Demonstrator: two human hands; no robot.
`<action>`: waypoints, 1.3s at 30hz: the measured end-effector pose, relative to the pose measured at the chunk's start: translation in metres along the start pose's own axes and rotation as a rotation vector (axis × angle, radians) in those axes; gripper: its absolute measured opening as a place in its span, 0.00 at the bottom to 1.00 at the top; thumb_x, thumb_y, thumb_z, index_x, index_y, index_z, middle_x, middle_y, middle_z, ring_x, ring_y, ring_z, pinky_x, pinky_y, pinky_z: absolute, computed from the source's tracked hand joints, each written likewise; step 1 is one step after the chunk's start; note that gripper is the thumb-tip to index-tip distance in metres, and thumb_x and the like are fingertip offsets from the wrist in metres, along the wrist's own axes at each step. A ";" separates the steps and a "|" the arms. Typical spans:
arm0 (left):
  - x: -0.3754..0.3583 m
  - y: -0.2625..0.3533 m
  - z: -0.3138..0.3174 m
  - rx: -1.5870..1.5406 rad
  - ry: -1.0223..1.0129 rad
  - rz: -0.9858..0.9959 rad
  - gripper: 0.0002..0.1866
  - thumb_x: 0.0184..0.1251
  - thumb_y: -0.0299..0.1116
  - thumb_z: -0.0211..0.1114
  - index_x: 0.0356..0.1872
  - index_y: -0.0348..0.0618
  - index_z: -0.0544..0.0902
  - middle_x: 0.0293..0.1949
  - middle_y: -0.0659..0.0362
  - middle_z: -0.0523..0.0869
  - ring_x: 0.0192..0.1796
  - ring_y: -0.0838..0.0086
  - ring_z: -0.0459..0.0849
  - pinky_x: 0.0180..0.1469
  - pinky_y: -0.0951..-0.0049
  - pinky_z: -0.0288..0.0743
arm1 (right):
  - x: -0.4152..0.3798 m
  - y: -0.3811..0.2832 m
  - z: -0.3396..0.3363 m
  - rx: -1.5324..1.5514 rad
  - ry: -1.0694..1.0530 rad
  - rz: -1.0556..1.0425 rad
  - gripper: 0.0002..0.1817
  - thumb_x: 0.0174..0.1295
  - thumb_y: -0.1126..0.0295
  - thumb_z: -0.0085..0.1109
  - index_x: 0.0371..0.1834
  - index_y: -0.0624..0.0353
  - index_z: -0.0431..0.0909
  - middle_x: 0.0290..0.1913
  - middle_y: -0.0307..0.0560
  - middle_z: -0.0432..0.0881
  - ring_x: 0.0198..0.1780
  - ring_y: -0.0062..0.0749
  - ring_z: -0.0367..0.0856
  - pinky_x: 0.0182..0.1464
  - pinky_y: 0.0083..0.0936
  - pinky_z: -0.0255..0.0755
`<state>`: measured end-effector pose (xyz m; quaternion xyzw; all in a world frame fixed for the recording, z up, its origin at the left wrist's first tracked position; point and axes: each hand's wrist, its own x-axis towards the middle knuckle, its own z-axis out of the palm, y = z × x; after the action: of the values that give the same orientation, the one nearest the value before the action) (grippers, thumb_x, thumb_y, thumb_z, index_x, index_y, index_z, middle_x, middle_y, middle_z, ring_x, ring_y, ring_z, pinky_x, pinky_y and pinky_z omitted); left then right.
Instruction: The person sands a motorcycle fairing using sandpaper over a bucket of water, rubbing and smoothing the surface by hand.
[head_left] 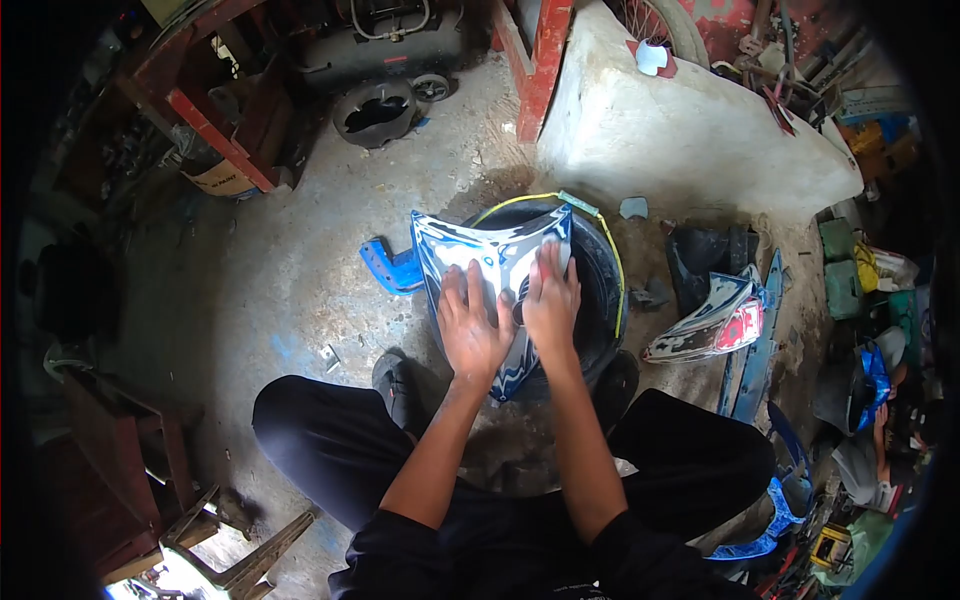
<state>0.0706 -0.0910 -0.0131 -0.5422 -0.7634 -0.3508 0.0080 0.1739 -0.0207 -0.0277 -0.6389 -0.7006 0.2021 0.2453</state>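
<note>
A glossy panel, patched in white, blue and grey like a motorcycle body panel, rests over a black tub. Its two upper corners come to points, and the bottom narrows between my forearms. My left hand lies flat on the panel's left half, fingers spread. On the right half, my right hand presses down with its fingers stretched out. Whether anything thin is under either palm is hidden. Between my thumbs a dark round spot shows on the panel. A yellow-green cord or handle curves around the tub's rim.
A blue curved piece lies left of the tub. More painted panels and a long blue strip are on the right. Ahead stand a whitish wall block and a black bowl-like container. Clutter lines the right edge.
</note>
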 end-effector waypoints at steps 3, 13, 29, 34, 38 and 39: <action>-0.001 0.000 -0.001 0.001 -0.020 -0.001 0.33 0.74 0.45 0.62 0.74 0.38 0.73 0.69 0.34 0.72 0.72 0.39 0.72 0.72 0.45 0.68 | -0.031 -0.019 -0.013 -0.045 -0.001 0.053 0.28 0.81 0.57 0.41 0.78 0.56 0.71 0.82 0.49 0.66 0.83 0.59 0.59 0.81 0.59 0.51; 0.000 0.001 -0.001 0.000 -0.029 0.002 0.33 0.74 0.45 0.62 0.75 0.37 0.72 0.69 0.34 0.72 0.72 0.39 0.71 0.72 0.44 0.67 | 0.036 0.000 -0.004 -0.061 0.014 0.043 0.30 0.83 0.50 0.36 0.82 0.48 0.66 0.83 0.44 0.65 0.84 0.62 0.55 0.78 0.70 0.51; -0.002 0.001 -0.001 -0.012 -0.026 0.007 0.33 0.76 0.46 0.60 0.75 0.36 0.72 0.69 0.34 0.72 0.73 0.38 0.70 0.73 0.43 0.66 | 0.027 -0.021 -0.013 -0.049 0.005 0.070 0.29 0.81 0.54 0.39 0.80 0.54 0.69 0.83 0.46 0.65 0.85 0.62 0.51 0.81 0.70 0.44; -0.002 -0.005 0.001 -0.115 -0.010 -0.034 0.25 0.79 0.39 0.56 0.71 0.37 0.77 0.68 0.37 0.74 0.71 0.40 0.73 0.71 0.45 0.68 | -0.052 -0.032 -0.025 -0.082 -0.161 0.031 0.29 0.81 0.54 0.40 0.80 0.51 0.70 0.83 0.43 0.65 0.85 0.62 0.50 0.80 0.74 0.42; -0.002 -0.006 0.002 -0.149 0.026 -0.032 0.22 0.80 0.34 0.55 0.68 0.36 0.79 0.66 0.37 0.77 0.69 0.40 0.76 0.70 0.47 0.71 | -0.056 -0.032 -0.016 -0.059 -0.111 0.023 0.28 0.81 0.54 0.40 0.79 0.50 0.70 0.83 0.41 0.64 0.85 0.63 0.51 0.79 0.76 0.42; -0.001 -0.006 0.002 -0.156 0.037 -0.032 0.21 0.81 0.34 0.54 0.67 0.35 0.80 0.65 0.36 0.77 0.68 0.41 0.77 0.69 0.48 0.71 | -0.044 -0.031 -0.013 -0.058 -0.111 0.028 0.28 0.81 0.54 0.40 0.79 0.50 0.70 0.83 0.41 0.64 0.85 0.63 0.51 0.79 0.76 0.42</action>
<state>0.0669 -0.0922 -0.0181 -0.5223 -0.7421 -0.4193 -0.0257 0.1594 -0.0676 -0.0027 -0.6431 -0.7097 0.2204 0.1845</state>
